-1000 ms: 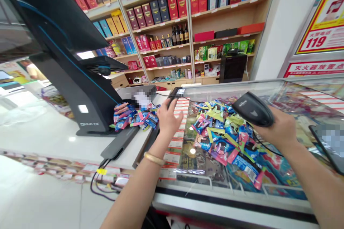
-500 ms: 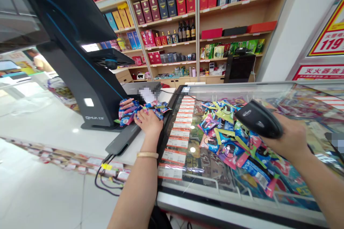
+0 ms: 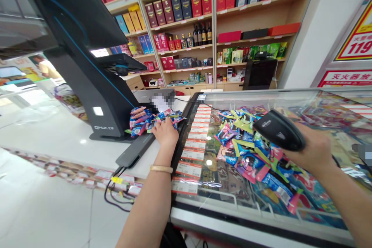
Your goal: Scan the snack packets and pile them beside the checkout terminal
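Note:
My right hand (image 3: 315, 152) grips a black barcode scanner (image 3: 278, 129), its head pointing left over a heap of colourful snack packets (image 3: 250, 151) on the glass freezer lid (image 3: 221, 186). My left hand (image 3: 165, 131), a gold bangle on its wrist, rests palm down on a smaller pile of pink and blue packets (image 3: 145, 118) on the white counter (image 3: 52, 139). Its fingers curl into the packets; I cannot make out whether they grip one.
A black checkout terminal (image 3: 87, 69) stands left of the small pile, a flat grey keyboard (image 3: 133, 151) before it with cables hanging off the edge. Price labels (image 3: 192, 151) line the freezer's left rim. Shelves of boxes and bottles (image 3: 186, 27) fill the back wall.
My left hand has moved left from the freezer's edge onto the small pile of packets by the terminal. The scanner hand has stayed nearly in place.

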Available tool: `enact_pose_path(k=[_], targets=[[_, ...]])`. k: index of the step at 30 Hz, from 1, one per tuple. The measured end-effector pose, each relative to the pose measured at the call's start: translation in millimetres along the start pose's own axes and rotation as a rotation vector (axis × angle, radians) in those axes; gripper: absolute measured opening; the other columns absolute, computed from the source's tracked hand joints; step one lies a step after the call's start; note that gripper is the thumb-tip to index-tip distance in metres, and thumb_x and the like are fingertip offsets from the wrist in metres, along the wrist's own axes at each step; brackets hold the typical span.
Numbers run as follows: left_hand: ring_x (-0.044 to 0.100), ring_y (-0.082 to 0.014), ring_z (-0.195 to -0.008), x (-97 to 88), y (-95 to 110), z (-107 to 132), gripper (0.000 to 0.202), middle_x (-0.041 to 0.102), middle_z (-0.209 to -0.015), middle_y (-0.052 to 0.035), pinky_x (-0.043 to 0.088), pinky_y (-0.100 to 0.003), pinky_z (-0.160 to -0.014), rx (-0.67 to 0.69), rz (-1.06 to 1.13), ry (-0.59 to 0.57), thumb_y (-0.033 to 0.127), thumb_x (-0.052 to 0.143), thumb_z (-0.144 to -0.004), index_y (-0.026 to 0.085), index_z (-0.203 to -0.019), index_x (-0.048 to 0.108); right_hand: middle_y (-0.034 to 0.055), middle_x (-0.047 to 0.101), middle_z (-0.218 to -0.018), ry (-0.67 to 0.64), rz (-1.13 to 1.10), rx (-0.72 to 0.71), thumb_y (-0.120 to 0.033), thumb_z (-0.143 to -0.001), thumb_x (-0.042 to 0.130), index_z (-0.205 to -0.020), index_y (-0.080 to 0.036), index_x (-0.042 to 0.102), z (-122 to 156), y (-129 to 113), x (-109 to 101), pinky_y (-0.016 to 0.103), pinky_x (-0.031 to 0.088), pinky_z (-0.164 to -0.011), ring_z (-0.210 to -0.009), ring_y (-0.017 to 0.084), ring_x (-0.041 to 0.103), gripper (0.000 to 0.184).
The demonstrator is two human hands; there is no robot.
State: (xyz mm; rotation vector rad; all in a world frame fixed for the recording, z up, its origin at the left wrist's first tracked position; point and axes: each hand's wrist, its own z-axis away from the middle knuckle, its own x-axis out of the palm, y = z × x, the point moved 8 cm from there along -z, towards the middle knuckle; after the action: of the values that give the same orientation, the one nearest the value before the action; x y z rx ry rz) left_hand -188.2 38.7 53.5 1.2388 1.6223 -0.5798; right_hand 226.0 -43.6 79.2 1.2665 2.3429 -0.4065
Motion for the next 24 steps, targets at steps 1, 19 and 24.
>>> enact_pose_path(k=[1,19,24], targets=[[0.057,-0.0367,-0.117,0.0,-1.1,-1.2,0.025,0.070,-0.106,-0.0160,0.038,-0.052,-0.102,-0.006,0.043,0.002,0.013,0.059,-0.078,0.019,-0.102,0.063,0.0080,0.071,-0.079,-0.003,0.003,0.013,-0.030,-0.078,0.064,-0.086,-0.026,0.066,0.0,1.1,0.0,0.035,0.051,-0.061,-0.069,0.027,0.069,0.009],[0.068,-0.0158,-0.079,17.5,103.0,58.8,0.053,0.073,-0.088,-0.0018,0.050,-0.028,-0.077,0.337,1.458,-0.572,0.031,0.081,-0.070,0.023,-0.110,0.048,0.0071,0.077,-0.089,-0.323,-0.157,-0.126,-0.028,-0.077,0.059,-0.101,-0.021,0.069,-8.4,-45.0,21.7,0.030,0.052,-0.068,-0.077,0.021,0.072,0.027],[0.066,-0.0141,-0.076,16.9,108.4,62.6,0.050,0.073,-0.090,-0.0016,0.049,-0.026,-0.072,0.412,1.437,-0.581,0.031,0.077,-0.075,0.023,-0.111,0.044,0.0056,0.075,-0.083,-0.360,-0.159,-0.112,-0.030,-0.077,0.059,-0.096,-0.021,0.068,-8.9,-43.2,24.0,0.028,0.048,-0.063,-0.070,0.019,0.069,0.023]])
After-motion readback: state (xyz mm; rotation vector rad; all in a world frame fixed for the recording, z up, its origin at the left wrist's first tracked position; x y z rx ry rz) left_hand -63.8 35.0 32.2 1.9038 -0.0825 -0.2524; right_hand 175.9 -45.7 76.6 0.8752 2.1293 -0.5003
